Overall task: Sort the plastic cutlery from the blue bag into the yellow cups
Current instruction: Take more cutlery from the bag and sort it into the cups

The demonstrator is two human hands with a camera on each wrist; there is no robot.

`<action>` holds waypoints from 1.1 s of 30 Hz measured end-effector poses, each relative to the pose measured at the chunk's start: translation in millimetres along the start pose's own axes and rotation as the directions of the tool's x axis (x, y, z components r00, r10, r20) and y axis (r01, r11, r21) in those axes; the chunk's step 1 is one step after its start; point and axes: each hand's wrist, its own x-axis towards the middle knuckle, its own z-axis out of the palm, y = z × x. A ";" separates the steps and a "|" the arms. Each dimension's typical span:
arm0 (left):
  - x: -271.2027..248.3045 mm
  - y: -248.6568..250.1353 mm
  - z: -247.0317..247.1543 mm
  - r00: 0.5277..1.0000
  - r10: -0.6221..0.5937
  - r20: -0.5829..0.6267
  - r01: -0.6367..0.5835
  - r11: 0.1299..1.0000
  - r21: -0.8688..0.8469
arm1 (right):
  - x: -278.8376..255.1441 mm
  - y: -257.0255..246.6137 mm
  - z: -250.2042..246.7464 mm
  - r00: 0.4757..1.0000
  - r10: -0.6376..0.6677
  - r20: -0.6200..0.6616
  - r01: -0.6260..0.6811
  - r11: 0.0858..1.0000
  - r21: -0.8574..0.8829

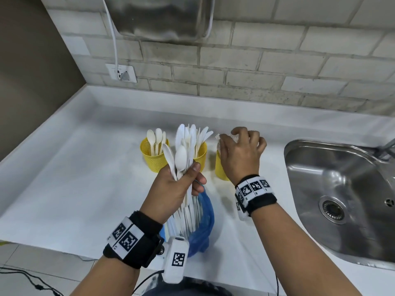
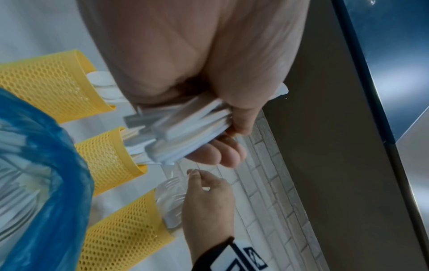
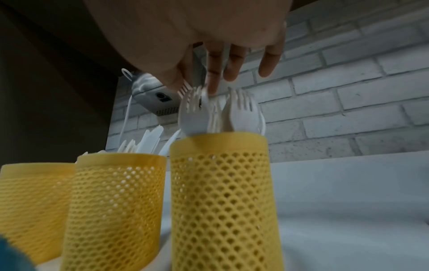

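Note:
Three yellow mesh cups stand in a row: the left cup holds spoons, the middle cup knives, and the right cup forks. My left hand grips a bundle of white cutlery upright, above the blue bag, which has more cutlery inside. My right hand hovers over the right cup. Its thumb and index finger pinch the top of a white fork among the forks standing there. That fork is blurred.
A steel sink lies to the right of the cups, sunk in the white counter. A brick wall rises behind, with a socket and a metal appliance above. The counter's front edge is near my wrists.

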 end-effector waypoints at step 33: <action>2.4 -5.7 7.0 0.988 0.013 0.154 -0.006 0.999 -0.042 | 8.6 -44.8 -98.8 0.860 0.099 0.502 -0.508 0.265 0.819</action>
